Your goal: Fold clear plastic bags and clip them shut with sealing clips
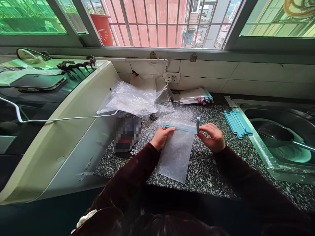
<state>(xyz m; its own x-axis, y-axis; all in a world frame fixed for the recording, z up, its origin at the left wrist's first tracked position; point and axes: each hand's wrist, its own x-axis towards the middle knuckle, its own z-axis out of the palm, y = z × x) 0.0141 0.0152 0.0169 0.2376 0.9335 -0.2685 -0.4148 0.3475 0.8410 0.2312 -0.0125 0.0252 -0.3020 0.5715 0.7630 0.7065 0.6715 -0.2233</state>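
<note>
A clear plastic bag (176, 157) hangs flat over the speckled counter in front of me. Across its upper part runs a blue bag clip strip (183, 128). My left hand (161, 137) is closed on the strip's left end and the bag, thumb on top. At the right end, my right hand (212, 136) pinches an upright blue piece (198, 124); whether this joins the strip or is separate, I cannot tell. A pile of blue clip strips (237, 123) lies to the right, beside the sink. Several clear bags (137, 95) lie loosely stacked behind my left hand.
Bags with blue and pink clips (197, 96) lie by the wall, near a socket with a plugged-in charger (168, 78). A sink (270, 164) holding a dark pan (273, 132) is on the right. At left stands a bulky appliance (81, 111), a phone (38, 82) and white cable on it.
</note>
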